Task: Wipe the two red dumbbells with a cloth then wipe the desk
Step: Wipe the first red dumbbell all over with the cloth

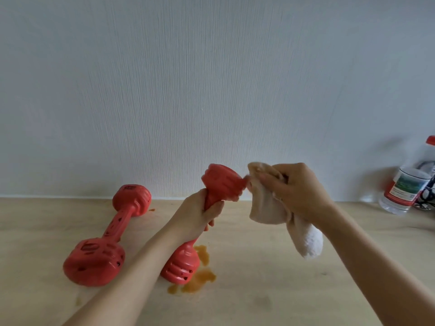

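Observation:
My left hand [196, 214] grips the handle of a red dumbbell [222, 182] and holds it tilted, its lower head resting on the wooden desk [270, 290]. In my right hand [294, 187] is a bunched white cloth [266, 203], pressed against the raised upper head of that dumbbell; one end of the cloth hangs down. A second red dumbbell [110, 234] lies flat on the desk to the left, untouched.
Orange liquid stains [200, 276] spread on the desk around the lower head of the held dumbbell, and a small one lies by the far dumbbell head [151, 210]. A plastic water bottle [407, 184] stands at the right against the white wall.

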Demonstrator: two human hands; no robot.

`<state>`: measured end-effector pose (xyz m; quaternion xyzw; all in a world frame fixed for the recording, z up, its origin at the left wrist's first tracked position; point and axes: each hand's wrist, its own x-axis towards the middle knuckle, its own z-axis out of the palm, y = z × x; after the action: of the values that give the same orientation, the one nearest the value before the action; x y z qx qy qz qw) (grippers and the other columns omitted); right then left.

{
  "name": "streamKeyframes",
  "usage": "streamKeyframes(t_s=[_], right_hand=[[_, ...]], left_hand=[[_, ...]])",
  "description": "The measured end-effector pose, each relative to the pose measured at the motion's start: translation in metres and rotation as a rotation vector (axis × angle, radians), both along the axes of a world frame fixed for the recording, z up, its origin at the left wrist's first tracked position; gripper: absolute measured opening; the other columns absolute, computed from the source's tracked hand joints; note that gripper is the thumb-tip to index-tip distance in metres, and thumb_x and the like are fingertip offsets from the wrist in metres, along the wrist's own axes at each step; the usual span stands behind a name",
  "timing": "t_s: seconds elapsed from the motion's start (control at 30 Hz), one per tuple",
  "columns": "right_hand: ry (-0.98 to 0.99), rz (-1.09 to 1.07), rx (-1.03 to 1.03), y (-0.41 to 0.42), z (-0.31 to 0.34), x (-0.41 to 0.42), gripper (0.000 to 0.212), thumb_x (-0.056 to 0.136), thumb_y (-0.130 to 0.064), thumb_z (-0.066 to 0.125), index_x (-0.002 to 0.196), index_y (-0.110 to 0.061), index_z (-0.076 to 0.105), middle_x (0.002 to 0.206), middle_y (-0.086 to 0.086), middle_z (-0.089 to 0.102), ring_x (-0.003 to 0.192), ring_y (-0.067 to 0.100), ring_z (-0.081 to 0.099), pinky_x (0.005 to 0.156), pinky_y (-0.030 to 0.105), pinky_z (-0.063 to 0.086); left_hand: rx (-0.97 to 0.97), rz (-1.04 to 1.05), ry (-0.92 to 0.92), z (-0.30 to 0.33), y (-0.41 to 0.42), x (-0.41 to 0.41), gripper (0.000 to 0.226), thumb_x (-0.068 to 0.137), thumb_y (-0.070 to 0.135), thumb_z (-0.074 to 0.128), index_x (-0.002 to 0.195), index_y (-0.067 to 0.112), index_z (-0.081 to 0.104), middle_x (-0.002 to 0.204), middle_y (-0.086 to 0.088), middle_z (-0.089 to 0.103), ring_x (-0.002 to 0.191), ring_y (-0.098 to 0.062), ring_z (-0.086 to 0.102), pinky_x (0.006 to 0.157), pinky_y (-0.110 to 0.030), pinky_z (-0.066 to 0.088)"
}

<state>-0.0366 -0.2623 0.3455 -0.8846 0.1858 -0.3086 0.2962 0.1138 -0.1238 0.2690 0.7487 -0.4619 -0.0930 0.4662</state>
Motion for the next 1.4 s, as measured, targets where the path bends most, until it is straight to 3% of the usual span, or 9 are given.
streamKeyframes(t_s=[0.13,0.2,0.43,0.53,0.63,0.8,1.03,1.2,1.4], right_hand=[[0.006,0.166,-0.045,0.033,0.003,0.027,0.021,0.091,-0.030,0.055,0.103,-0.022,0.069,0.098,-0.007,0.068,0.088,0.005,0.061,0.080,0.022,0.047],[0.157,0.201,-0.008,0.040,0.008,0.043,0.021,0.093,-0.030,0.049,0.100,-0.021,0.067,0.101,-0.005,0.068,0.096,0.013,0.061,0.090,0.036,0.049],[0.407,0.613,0.482,-0.005,0.016,0.065,0.042,0.098,-0.025,0.032,0.107,0.000,0.065,0.117,0.009,0.064,0.114,0.025,0.058,0.105,0.042,0.040],[0.315,0.474,0.835,-0.016,-0.002,0.063,0.046,0.094,-0.035,0.043,0.112,0.004,0.061,0.114,0.018,0.063,0.106,0.029,0.060,0.103,0.051,0.041],[0.084,0.384,1.080,-0.014,-0.022,0.054,0.045,0.098,-0.035,0.038,0.115,0.000,0.062,0.109,0.018,0.066,0.103,0.028,0.063,0.091,0.038,0.050],[0.007,0.183,0.795,0.001,-0.032,0.036,0.037,0.098,-0.026,0.044,0.103,0.004,0.065,0.086,0.015,0.066,0.071,0.017,0.064,0.063,0.025,0.052],[-0.443,-0.112,0.949,0.009,-0.029,0.019,0.034,0.096,-0.021,0.050,0.071,-0.001,0.061,0.058,0.010,0.062,0.047,0.022,0.063,0.040,0.028,0.049],[-0.734,-0.061,0.774,0.012,-0.026,0.045,0.033,0.100,-0.037,0.040,0.107,-0.014,0.063,0.101,0.002,0.067,0.099,0.015,0.065,0.087,0.033,0.050],[-0.173,0.114,0.027,0.029,-0.062,0.068,0.078,0.083,-0.068,0.024,0.129,-0.008,0.043,0.125,0.001,0.046,0.125,0.018,0.034,0.108,0.046,0.026]], left_hand=[[0.021,-0.036,0.006,0.001,0.000,-0.004,0.013,0.092,0.024,0.055,0.084,0.014,0.051,0.059,0.002,0.057,0.043,-0.002,0.051,0.048,-0.018,0.042],[0.038,-0.065,-0.015,0.002,0.001,-0.007,0.014,0.092,0.024,0.054,0.081,0.017,0.050,0.059,0.003,0.056,0.044,0.000,0.051,0.048,-0.015,0.041],[0.011,-0.103,-0.032,0.001,0.005,-0.009,0.014,0.093,0.024,0.055,0.080,0.021,0.048,0.061,0.005,0.055,0.047,0.001,0.053,0.048,-0.015,0.042],[-0.006,-0.087,-0.009,0.001,0.004,-0.009,0.013,0.092,0.023,0.055,0.081,0.021,0.048,0.060,0.004,0.056,0.046,-0.001,0.052,0.049,-0.016,0.042],[-0.004,-0.069,-0.012,0.002,0.001,-0.009,0.008,0.092,0.021,0.054,0.085,0.020,0.049,0.059,0.004,0.056,0.045,-0.001,0.052,0.049,-0.015,0.042],[-0.014,0.019,-0.029,0.001,-0.003,-0.004,0.010,0.093,0.020,0.052,0.086,0.014,0.050,0.060,0.004,0.055,0.043,0.001,0.053,0.045,-0.012,0.039],[-0.048,0.121,0.150,0.001,-0.001,0.003,0.015,0.095,0.024,0.050,0.082,0.015,0.049,0.064,0.000,0.055,0.044,-0.001,0.051,0.043,-0.014,0.040],[0.007,0.100,0.274,-0.001,-0.005,0.001,0.010,0.088,0.015,0.057,0.081,0.012,0.051,0.066,0.001,0.054,0.055,-0.011,0.053,0.060,-0.031,0.049],[0.023,0.001,0.241,-0.002,0.000,-0.005,0.016,0.077,-0.005,0.057,0.077,0.012,0.055,0.059,0.004,0.051,0.052,-0.004,0.046,0.054,-0.022,0.039]])
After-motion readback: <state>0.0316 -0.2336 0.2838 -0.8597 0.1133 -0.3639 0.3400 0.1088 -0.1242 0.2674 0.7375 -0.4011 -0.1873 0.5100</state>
